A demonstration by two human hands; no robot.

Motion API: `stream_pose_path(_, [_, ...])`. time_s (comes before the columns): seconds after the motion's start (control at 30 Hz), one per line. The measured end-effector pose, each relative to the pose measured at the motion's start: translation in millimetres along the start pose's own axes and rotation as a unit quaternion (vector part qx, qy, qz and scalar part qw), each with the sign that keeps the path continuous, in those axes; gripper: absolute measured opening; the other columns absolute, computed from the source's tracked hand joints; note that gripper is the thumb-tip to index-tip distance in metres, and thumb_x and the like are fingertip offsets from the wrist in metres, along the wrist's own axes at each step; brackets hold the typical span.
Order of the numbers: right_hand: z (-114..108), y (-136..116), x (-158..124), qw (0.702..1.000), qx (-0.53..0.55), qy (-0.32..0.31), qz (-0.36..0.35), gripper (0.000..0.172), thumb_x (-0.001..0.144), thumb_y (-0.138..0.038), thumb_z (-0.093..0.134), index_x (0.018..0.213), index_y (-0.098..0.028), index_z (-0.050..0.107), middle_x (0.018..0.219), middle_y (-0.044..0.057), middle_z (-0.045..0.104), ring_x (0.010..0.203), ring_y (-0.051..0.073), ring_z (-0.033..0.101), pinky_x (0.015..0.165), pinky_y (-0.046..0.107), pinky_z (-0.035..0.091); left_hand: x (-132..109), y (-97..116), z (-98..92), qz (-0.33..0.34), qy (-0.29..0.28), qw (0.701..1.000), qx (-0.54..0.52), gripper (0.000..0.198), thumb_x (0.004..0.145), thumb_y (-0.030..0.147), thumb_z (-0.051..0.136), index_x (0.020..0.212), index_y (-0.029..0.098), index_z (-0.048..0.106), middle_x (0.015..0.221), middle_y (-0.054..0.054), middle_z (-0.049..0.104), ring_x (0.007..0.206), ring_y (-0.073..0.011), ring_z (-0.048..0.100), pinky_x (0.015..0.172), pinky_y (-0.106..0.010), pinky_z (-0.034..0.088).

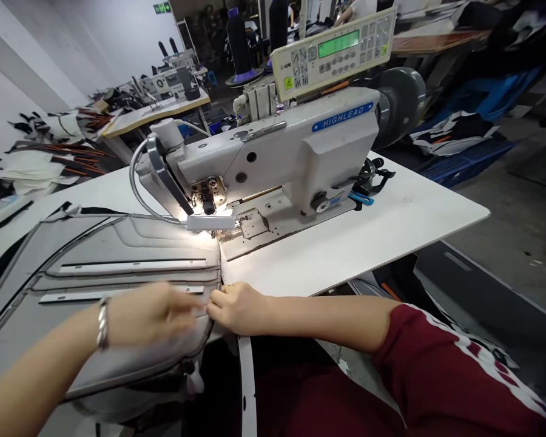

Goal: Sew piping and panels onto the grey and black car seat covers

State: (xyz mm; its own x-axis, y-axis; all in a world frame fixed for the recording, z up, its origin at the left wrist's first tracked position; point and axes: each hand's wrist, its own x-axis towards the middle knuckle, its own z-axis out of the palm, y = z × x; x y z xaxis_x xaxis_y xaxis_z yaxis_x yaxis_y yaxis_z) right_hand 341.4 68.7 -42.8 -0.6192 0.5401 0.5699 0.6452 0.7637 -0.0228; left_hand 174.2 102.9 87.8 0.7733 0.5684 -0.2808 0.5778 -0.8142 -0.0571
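On tabletop (327, 255), grey panel (164, 244) lengthwise crosswise

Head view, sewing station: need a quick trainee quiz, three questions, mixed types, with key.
1. True or false: the right hand is at the edge of the grey panel.

2. Which word is on the blue plate of the sewing machine?
A) SINGER
B) HIGHLEAD
C) BROTHER

3. Fill in: at the wrist of the motion-blurred left hand is a silver-coloured ____.

Key: 1. True. 2. B. 3. Bracelet.
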Motion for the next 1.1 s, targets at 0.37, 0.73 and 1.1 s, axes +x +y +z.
stream_pose_path(0.37, [-14, 16, -47, 0.997, 0.068, 0.011, -0.03, 0.013, 0.085, -0.004, 0.049, 0.084, -0.013, 0.058, 0.086, 0.009, 0.063, 0.094, 0.017, 0.06, 0.092, 0.03, 0.048, 54, -25, 55.0, -0.008, 0.258, 0.962, 0.092, 0.035, 0.094, 0.023, 0.039, 0.111, 0.022, 0.069, 0.12, -0.006, 0.071, 0.112, -0.0245, 0.064, 0.09, -0.042, 0.049])
stream_pose_path(0.73, [4, 13, -18, 0.995, -0.031, 0.068, -0.071, 0.019, 0.085, -0.01, 0.047, 0.067, -0.017, 0.05, 0.066, 0.006, 0.059, 0.061, 0.018, 0.059, 0.057, 0.03, 0.045, 59, -18, 59.5, -0.04, 0.265, 0.962, 0.05, 0.034, 0.095, 0.027, 0.039, 0.107, 0.021, 0.07, 0.121, -0.008, 0.07, 0.11, -0.0237, 0.065, 0.093, -0.042, 0.048])
stream_pose_path(1.1, [0, 38, -3, 0.996, -0.01, -0.016, -0.082, 0.021, 0.085, -0.007, 0.043, 0.069, -0.017, 0.053, 0.066, 0.006, 0.063, 0.062, 0.019, 0.062, 0.055, 0.032, 0.044, 70, -25, 57.8, -0.037, 0.277, 0.959, 0.041, 0.032, 0.094, 0.029, 0.04, 0.103, 0.019, 0.069, 0.111, -0.01, 0.072, 0.104, -0.0247, 0.065, 0.093, -0.041, 0.048])
